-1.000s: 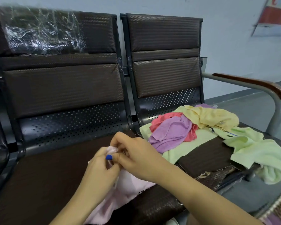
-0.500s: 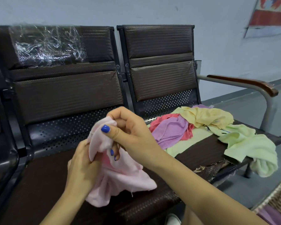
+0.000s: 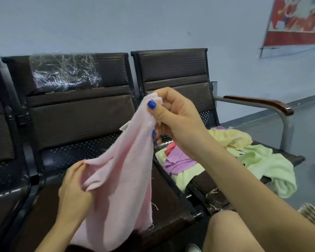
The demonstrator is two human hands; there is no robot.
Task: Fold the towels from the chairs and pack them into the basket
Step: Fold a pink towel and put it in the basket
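Pinching pink towel (image 3: 120, 171) corner, right hand (image 3: 173, 113) raised; left hand (image 3: 75, 188) lower, fingers (image 3: 76, 166) gripping edge.

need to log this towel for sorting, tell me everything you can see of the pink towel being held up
The pink towel is a pale pink, soft, fuzzy-looking cloth with loose threads along its lower right edge. It is unfolded and hangs in loose drapes in front of the brown chair seat. The right hand pinches an upper corner between thumb and fingers, raised high; the left hand grips another edge lower down, so the top edge slopes down to the left. Its lower end runs out of view at the bottom.
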